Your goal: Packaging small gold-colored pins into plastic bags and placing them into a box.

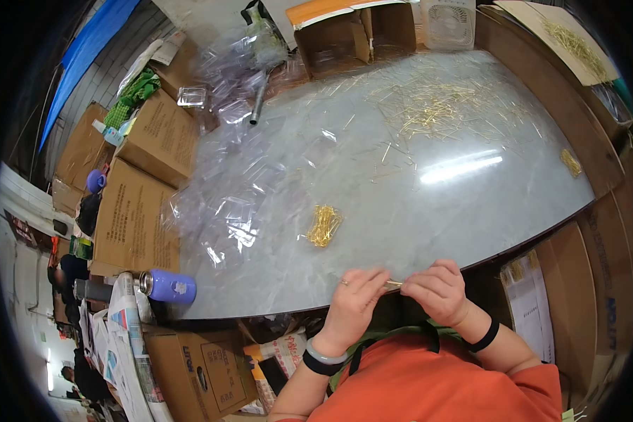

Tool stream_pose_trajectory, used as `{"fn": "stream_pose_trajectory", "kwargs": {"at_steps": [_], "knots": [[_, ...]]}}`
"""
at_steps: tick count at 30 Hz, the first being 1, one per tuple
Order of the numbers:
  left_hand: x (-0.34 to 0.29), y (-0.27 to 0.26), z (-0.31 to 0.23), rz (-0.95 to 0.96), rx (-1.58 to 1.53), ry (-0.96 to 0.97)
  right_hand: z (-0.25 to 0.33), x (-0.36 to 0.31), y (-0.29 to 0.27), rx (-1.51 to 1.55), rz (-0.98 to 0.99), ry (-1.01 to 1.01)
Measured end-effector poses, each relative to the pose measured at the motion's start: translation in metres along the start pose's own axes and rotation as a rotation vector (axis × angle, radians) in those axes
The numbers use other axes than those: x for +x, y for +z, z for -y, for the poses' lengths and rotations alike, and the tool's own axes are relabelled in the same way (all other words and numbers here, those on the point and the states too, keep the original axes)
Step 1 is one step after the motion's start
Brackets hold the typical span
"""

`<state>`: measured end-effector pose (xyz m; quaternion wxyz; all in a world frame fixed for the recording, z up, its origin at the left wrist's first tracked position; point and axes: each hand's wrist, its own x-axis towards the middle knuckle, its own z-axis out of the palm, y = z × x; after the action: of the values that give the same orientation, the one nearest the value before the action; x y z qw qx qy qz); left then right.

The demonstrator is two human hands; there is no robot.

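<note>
My left hand (359, 297) and my right hand (436, 290) meet over the near edge of the table, fingers closed. Between their fingertips shows a short stretch of thin gold wire piece (394, 283); most of it is hidden by the fingers. The left fingertips are slightly blurred. Beyond my left hand, a neat bundle of gold wire pieces (324, 226) lies on the grey tabletop (401, 225). Many loose pieces of the same kind form a scattered heap (436, 112) at the far right. A smaller gold bundle (570, 163) rests by the right edge.
Clear plastic packs (239, 190) spread over the table's left side, near a dark tube (258, 100). A purple bottle (172, 286) lies at the left edge. Cardboard boxes (137, 211) stand along the left; an open box (330, 49) and a fan (449, 24) are at the back.
</note>
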<state>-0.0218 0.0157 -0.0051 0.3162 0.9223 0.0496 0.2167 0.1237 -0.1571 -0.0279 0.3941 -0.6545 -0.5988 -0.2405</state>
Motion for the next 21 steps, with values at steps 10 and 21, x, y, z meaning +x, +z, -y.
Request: {"fn": "stream_pose_trajectory", "kwargs": {"at_steps": [10,21], "knots": [[0.048,-0.061,0.025,-0.028,0.428,-0.309,0.005,0.011,-0.003,0.249,-0.190,0.469],[0.032,-0.048,0.022,0.372,0.481,0.015,-0.001,0.008,-0.019,0.271,-0.246,0.619]]}}
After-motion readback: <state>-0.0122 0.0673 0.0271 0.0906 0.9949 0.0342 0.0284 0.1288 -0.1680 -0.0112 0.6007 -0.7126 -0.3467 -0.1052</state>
